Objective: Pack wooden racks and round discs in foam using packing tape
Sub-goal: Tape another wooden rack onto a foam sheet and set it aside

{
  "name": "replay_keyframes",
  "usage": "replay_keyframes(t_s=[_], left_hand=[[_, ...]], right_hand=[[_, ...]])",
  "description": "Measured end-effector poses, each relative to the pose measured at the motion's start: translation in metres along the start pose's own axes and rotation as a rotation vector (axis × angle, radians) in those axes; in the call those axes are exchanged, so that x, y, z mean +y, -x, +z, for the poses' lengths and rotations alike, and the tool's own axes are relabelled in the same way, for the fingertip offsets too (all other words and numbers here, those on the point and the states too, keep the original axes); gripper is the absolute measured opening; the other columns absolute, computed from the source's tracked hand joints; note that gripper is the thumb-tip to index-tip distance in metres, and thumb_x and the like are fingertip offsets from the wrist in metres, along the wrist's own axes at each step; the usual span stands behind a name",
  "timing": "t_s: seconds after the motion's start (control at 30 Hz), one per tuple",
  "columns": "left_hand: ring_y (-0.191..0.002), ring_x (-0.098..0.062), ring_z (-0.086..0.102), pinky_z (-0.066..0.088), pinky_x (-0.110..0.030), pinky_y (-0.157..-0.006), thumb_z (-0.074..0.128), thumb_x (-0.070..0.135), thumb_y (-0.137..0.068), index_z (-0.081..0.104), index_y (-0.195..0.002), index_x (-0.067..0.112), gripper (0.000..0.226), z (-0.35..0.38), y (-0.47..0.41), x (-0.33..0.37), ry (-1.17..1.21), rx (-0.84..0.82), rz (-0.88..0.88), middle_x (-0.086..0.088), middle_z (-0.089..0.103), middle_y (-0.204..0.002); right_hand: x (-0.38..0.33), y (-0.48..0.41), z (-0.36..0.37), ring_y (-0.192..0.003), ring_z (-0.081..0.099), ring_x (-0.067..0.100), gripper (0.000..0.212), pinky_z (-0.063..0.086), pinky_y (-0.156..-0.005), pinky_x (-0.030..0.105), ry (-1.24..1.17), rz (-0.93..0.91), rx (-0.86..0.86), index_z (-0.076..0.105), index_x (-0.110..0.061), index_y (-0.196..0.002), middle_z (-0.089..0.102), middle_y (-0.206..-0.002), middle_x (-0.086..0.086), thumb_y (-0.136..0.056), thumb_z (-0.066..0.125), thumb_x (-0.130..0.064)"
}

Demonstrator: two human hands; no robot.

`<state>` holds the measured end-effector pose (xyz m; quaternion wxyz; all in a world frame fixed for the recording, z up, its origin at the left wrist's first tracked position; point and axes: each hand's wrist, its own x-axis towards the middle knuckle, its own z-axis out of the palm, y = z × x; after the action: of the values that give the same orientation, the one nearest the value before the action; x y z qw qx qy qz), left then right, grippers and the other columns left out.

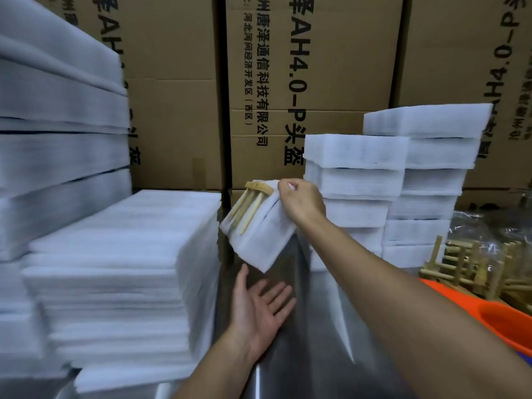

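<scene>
The stacked foam sheets (121, 269) are showing a white, matt, slightly fibrous face. The wooden rack (258, 188) is poking out bare, pale and unvarnished from its soft foam wrap (259, 240). The counter (288, 355) is gleaming as smooth metal. The cardboard boxes (172, 82) are looking brown and matt; the orange tub (503, 321) is shining like glossy plastic.

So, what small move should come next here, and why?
Probably lower the foam-wrapped rack into the open left hand, palm-up below it: the right hand only pinches its top corner, it hangs tilted, and its wooden ends stick out.
</scene>
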<state>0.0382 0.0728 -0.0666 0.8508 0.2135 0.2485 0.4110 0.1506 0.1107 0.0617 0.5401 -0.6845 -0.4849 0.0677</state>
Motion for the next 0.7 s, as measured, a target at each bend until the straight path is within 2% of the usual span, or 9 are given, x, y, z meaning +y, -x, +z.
replay_keyframes(t_s=[0.07, 0.13, 0.23, 0.3, 0.4, 0.47, 0.57, 0.63, 0.7], left_hand=[[-0.099, -0.037, 0.061, 0.052, -0.046, -0.075, 0.045, 0.058, -0.086, 0.038, -0.137, 0.011, 0.069, 0.002, 0.000, -0.002, 0.011, -0.015, -0.043, -0.028, 0.056, -0.121], [-0.085, -0.038, 0.067, 0.057, -0.044, -0.066, 0.043, 0.058, -0.087, 0.043, -0.128, 0.011, 0.063, 0.003, 0.001, -0.003, -0.002, -0.040, -0.067, -0.028, 0.061, -0.112], [-0.074, -0.037, 0.070, 0.058, -0.040, -0.053, 0.042, 0.058, -0.088, 0.050, -0.116, 0.007, 0.059, 0.004, 0.001, -0.004, -0.036, -0.055, -0.069, -0.028, 0.067, -0.101], [-0.073, -0.035, 0.071, 0.057, -0.037, -0.051, 0.042, 0.057, -0.088, 0.053, -0.113, 0.004, 0.059, 0.004, 0.002, -0.003, -0.050, -0.068, -0.064, -0.029, 0.068, -0.097], [-0.068, -0.032, 0.070, 0.057, -0.035, -0.049, 0.042, 0.054, -0.090, 0.055, -0.109, 0.003, 0.057, 0.005, 0.002, -0.003, -0.086, -0.052, -0.041, -0.026, 0.069, -0.090], [-0.062, -0.027, 0.062, 0.057, -0.033, -0.049, 0.040, 0.052, -0.091, 0.056, -0.105, 0.004, 0.052, 0.006, 0.002, -0.006, -0.128, 0.010, -0.005, -0.018, 0.063, -0.077], [-0.055, -0.021, 0.050, 0.055, -0.029, -0.049, 0.036, 0.047, -0.095, 0.057, -0.098, 0.009, 0.043, 0.010, -0.001, -0.013, -0.219, 0.067, 0.076, -0.012, 0.056, -0.063], [-0.060, -0.023, 0.055, 0.054, -0.029, -0.051, 0.036, 0.043, -0.096, 0.058, -0.095, 0.011, 0.039, 0.012, -0.002, -0.016, -0.221, 0.082, 0.108, -0.014, 0.060, -0.071], [-0.066, -0.026, 0.061, 0.055, -0.030, -0.050, 0.037, 0.039, -0.097, 0.059, -0.097, 0.008, 0.038, 0.012, -0.001, -0.015, -0.166, 0.093, 0.119, -0.018, 0.062, -0.081]], right_hand=[[0.010, -0.014, 0.015, -0.089, 0.052, 0.015, 0.025, 0.051, -0.083, 0.036, -0.176, 0.091, -0.033, 0.067, -0.026, -0.092, 0.062, -0.093, -0.007, -0.090, 0.044, -0.037], [0.027, -0.024, 0.027, -0.087, 0.057, 0.023, 0.025, 0.055, -0.080, 0.044, -0.340, 0.271, -0.093, 0.062, -0.022, -0.096, 0.060, -0.091, -0.001, -0.090, 0.044, -0.038], [0.059, -0.024, 0.042, -0.076, 0.055, 0.026, 0.037, 0.050, -0.052, 0.031, -0.528, 0.587, -0.239, 0.052, -0.017, -0.111, 0.055, -0.093, 0.008, -0.089, 0.053, -0.047], [0.080, -0.021, 0.053, -0.078, 0.055, 0.027, 0.044, 0.050, -0.060, 0.034, -0.559, 0.680, -0.244, 0.050, -0.016, -0.118, 0.054, -0.096, 0.009, -0.090, 0.052, -0.050], [0.096, -0.008, 0.068, -0.112, 0.055, 0.036, 0.055, 0.048, -0.094, 0.043, -0.391, 0.569, -0.058, 0.052, -0.003, -0.127, 0.057, -0.127, 0.019, -0.092, 0.049, -0.046], [0.090, 0.013, 0.073, -0.122, 0.047, 0.035, 0.061, 0.041, -0.101, 0.039, -0.097, 0.407, 0.028, 0.046, -0.004, -0.132, 0.049, -0.135, 0.019, -0.087, 0.054, -0.045], [0.076, 0.043, 0.066, -0.106, 0.047, 0.024, 0.043, 0.038, -0.083, 0.031, 0.118, 0.116, 0.014, 0.047, -0.020, -0.109, 0.046, -0.115, 0.004, -0.075, 0.066, -0.039], [0.067, 0.046, 0.061, -0.081, 0.051, 0.019, 0.022, 0.036, -0.065, 0.028, 0.107, 0.081, -0.215, 0.047, -0.021, -0.076, 0.053, -0.083, -0.002, -0.077, 0.063, -0.037], [0.062, 0.046, 0.064, -0.066, 0.052, 0.019, 0.033, 0.034, -0.054, 0.027, 0.177, 0.114, -0.457, 0.047, -0.018, -0.058, 0.053, -0.061, 0.000, -0.082, 0.058, -0.039]])
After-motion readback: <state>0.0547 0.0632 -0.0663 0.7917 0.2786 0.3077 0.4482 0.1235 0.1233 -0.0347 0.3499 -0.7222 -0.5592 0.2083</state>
